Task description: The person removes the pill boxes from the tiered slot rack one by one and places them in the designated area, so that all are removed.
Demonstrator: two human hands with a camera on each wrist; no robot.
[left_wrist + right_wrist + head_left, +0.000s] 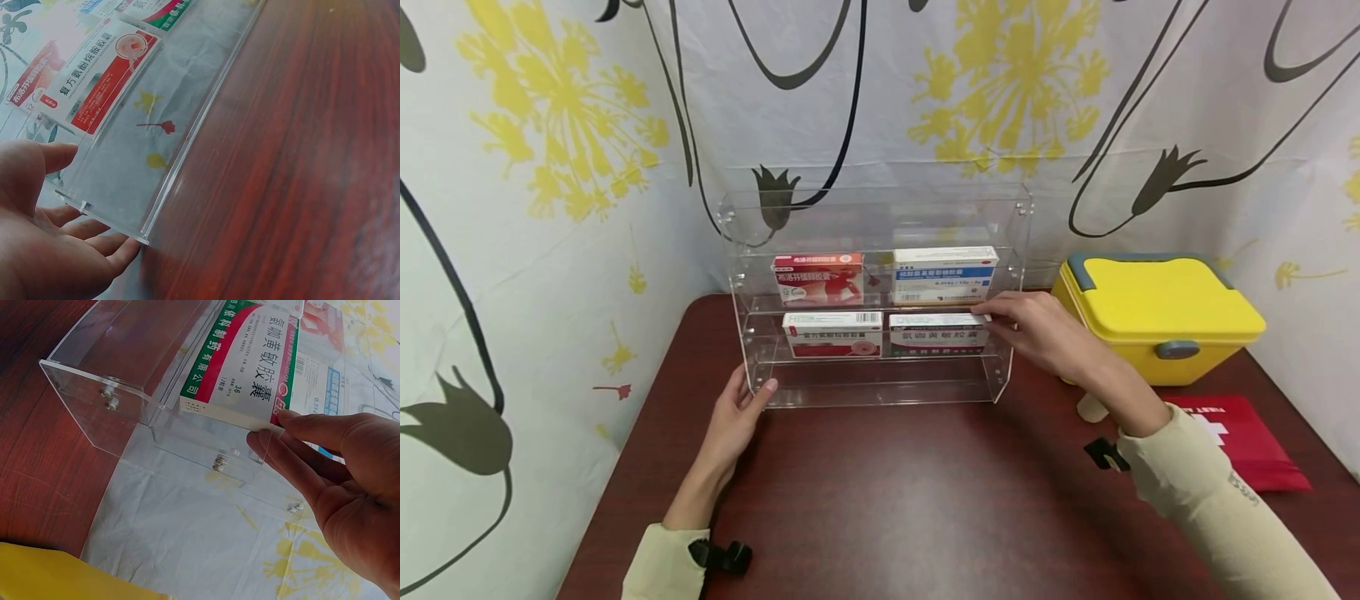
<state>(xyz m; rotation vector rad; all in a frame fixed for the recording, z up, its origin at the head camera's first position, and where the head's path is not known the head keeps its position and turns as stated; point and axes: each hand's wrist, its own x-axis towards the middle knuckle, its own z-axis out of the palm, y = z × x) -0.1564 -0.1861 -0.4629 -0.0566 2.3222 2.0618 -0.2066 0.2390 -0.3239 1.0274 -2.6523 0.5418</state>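
Pinching a white-and-green capsule box by a corner, at four o'clock in the clear rack, is the right hand; the left hand grips the rack's edge at eight o'clock. A yellow case stands at three o'clock.

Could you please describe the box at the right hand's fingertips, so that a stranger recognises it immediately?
Find the clear rack on the dark red table. On its lower filled tier, the white box stands at the right. Unlike its neighbours, it carries a green band.
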